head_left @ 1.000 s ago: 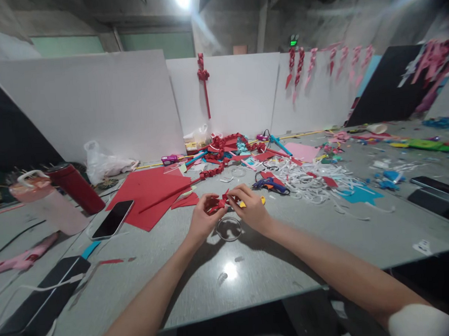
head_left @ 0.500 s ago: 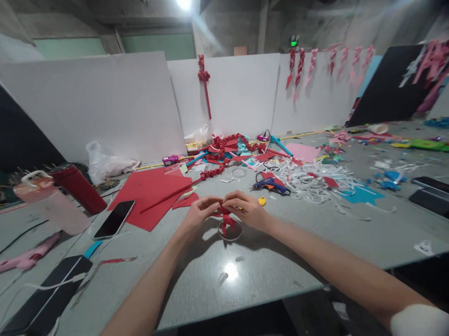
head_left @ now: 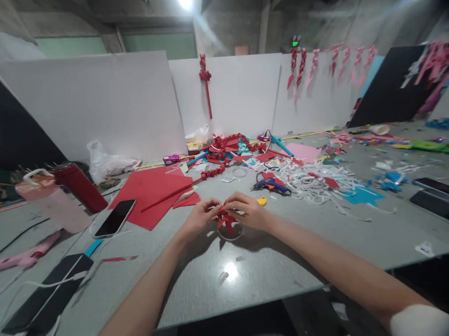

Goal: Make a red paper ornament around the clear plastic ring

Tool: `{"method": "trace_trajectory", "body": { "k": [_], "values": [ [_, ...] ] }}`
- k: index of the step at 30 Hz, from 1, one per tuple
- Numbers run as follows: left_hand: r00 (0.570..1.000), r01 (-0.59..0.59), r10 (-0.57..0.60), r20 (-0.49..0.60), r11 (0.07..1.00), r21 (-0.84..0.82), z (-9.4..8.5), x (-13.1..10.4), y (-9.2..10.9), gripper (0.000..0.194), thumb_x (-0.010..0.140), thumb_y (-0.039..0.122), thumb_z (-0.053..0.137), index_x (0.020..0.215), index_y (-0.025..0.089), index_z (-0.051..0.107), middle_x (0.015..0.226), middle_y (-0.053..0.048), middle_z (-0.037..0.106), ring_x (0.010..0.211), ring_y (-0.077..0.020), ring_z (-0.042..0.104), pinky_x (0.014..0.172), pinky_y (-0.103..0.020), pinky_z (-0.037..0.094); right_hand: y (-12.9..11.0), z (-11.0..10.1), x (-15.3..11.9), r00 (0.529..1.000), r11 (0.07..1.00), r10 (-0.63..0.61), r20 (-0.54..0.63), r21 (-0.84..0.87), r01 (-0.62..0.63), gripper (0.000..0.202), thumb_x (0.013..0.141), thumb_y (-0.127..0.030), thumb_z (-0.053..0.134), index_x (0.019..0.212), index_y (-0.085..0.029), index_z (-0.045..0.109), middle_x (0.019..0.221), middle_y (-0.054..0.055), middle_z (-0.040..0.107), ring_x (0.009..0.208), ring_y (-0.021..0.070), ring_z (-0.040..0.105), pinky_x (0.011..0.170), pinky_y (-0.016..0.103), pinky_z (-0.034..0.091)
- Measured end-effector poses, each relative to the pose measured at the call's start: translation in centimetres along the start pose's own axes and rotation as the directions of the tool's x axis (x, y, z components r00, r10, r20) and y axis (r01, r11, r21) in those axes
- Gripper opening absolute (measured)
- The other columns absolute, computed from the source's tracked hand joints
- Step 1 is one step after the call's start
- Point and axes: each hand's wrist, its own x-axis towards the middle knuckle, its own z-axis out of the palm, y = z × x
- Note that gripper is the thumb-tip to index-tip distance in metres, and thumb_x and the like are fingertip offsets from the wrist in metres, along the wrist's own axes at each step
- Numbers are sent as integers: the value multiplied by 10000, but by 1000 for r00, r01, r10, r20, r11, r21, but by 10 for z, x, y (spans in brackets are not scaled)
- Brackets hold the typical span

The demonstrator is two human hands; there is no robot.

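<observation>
We identify the carrier as a grey table with a smooth top that reflects the overhead light. On its left part we note a pink glue gun, a black slab-shaped device, a pale pink bottle, a dark red flask and a phone. Beyond the phone, we locate a large red sheet. Near the middle, we find a thin ring lying flat. Farther back and right, we observe a blue glue gun just beside a loose heap of white strips, with a blue cut sheet at the heap's near right edge.
</observation>
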Motion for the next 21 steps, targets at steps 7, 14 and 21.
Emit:
{"method": "trace_trajectory", "body": {
  "k": [7,14,21],
  "values": [
    [999,-31,32,-21,999,44,-2,2,-2,459,802,654,850,876,218,727,820,-37,667,729,-165,644,683,-284,557,-1,-7,2,992,999,-39,118,-19,41,193,1076,-256,585,1135,-300,762,1057,83,777,956,238,740,848,449,675],
    [977,-136,150,-152,986,99,4,0,3,359,837,540,833,993,247,697,987,-34,689,754,-151,659,667,-275,564,3,0,0,999,996,38,-9,-81,-39,179,1079,-261,585,1152,-272,749,1043,108,752,936,251,737,826,444,672],
    [939,-253,324,-117,879,404,5,-4,7,158,874,387,786,934,241,773,985,-74,731,807,-193,657,684,-292,555,2,3,1,994,991,105,-43,-79,-108,168,1093,-272,576,1130,-255,740,1002,93,738,908,240,724,823,416,641]
  ]
}}
